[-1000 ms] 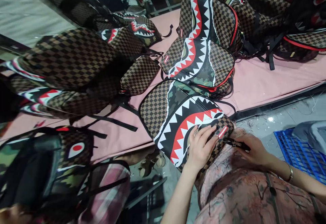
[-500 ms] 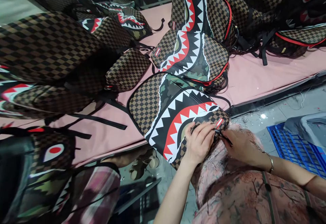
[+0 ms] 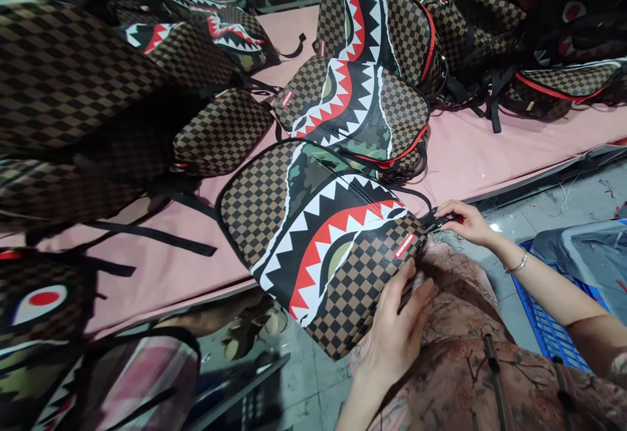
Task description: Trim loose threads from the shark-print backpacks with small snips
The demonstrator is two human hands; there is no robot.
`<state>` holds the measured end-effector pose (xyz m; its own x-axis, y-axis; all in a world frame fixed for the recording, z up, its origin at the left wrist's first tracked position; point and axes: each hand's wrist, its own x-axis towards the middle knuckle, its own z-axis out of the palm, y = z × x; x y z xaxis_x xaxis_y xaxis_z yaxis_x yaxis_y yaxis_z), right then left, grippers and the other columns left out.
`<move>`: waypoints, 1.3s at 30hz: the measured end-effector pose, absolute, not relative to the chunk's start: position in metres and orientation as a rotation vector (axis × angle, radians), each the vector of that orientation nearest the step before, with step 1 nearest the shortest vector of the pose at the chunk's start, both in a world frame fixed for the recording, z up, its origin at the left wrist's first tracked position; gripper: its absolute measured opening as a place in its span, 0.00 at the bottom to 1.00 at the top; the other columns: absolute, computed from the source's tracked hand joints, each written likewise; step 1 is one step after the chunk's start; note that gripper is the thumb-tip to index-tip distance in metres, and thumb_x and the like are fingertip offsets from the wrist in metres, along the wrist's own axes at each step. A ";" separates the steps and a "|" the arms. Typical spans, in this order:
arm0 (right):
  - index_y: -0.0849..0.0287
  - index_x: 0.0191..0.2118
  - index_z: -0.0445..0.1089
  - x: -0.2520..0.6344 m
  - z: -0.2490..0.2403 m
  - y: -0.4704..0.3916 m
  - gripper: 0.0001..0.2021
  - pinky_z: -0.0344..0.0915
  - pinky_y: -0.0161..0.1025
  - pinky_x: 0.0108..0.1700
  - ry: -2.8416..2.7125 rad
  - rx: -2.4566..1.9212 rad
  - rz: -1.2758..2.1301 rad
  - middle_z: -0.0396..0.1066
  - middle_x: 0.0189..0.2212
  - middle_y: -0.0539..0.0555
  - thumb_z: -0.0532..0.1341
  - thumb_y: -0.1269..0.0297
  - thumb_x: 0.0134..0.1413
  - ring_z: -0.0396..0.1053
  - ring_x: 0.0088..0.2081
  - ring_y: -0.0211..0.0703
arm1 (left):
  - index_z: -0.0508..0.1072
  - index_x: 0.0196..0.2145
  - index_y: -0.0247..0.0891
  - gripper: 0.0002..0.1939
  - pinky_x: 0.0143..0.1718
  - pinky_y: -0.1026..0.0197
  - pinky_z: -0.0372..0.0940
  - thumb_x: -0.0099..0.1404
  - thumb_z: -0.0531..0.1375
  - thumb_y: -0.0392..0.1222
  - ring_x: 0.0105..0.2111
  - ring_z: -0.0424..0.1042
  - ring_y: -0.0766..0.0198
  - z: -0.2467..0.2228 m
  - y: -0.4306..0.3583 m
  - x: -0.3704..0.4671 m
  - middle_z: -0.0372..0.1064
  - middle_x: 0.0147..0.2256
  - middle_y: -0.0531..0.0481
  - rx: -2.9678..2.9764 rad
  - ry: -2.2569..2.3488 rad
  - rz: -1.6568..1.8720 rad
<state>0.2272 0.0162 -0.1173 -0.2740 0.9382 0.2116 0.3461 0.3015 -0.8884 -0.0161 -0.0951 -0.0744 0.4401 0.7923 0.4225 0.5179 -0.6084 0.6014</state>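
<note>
The bag (image 3: 323,241) overhangs the table's (image 3: 470,163) near edge, perhaps for easy reach; the right hand (image 3: 463,220) grips a dark tool (image 3: 433,223), the left hand (image 3: 398,336) half-curls against the bag, its hold unclear

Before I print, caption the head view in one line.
Checkered bag overhanging a pink table, left hand at its near edge, right hand holding a dark tool by its corner.
</note>
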 end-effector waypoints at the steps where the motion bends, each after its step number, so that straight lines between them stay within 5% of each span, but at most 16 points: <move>1: 0.56 0.36 0.70 0.227 -0.117 0.021 0.12 0.64 0.45 0.44 -1.814 -1.131 0.976 0.71 0.36 0.55 0.62 0.55 0.49 0.68 0.41 0.45 | 0.57 0.57 0.43 0.28 0.48 0.49 0.65 0.59 0.55 0.30 0.53 0.61 0.54 -0.076 -0.097 -0.018 0.58 0.55 0.38 2.276 1.127 0.990; 4: 0.56 0.36 0.70 0.222 -0.114 0.032 0.11 0.65 0.43 0.43 -1.908 -1.025 1.018 0.72 0.35 0.55 0.61 0.55 0.50 0.69 0.40 0.44 | 0.64 0.52 0.42 0.23 0.46 0.51 0.65 0.58 0.55 0.28 0.47 0.67 0.57 -0.077 -0.100 -0.026 0.67 0.47 0.42 2.187 1.194 1.081; 11: 0.56 0.36 0.70 0.217 -0.117 0.045 0.10 0.64 0.43 0.44 -1.964 -0.868 1.083 0.72 0.34 0.54 0.61 0.57 0.51 0.69 0.39 0.43 | 0.70 0.43 0.38 0.17 0.41 0.53 0.66 0.57 0.56 0.25 0.42 0.69 0.59 -0.076 -0.100 -0.035 0.70 0.41 0.44 2.111 1.269 1.239; 39: 0.57 0.32 0.70 0.211 -0.119 0.057 0.07 0.67 0.41 0.38 -2.117 -0.673 0.768 0.73 0.29 0.54 0.59 0.61 0.54 0.70 0.34 0.41 | 0.71 0.41 0.38 0.15 0.42 0.55 0.65 0.57 0.56 0.26 0.40 0.70 0.61 -0.088 -0.095 -0.031 0.71 0.39 0.46 1.982 1.386 1.321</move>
<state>0.2115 0.0566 -0.1194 -0.5634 0.6715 0.4814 0.2065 0.6786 -0.7049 -0.0308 -0.0950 -0.0882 0.0701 0.8773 0.4748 0.5167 -0.4391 0.7350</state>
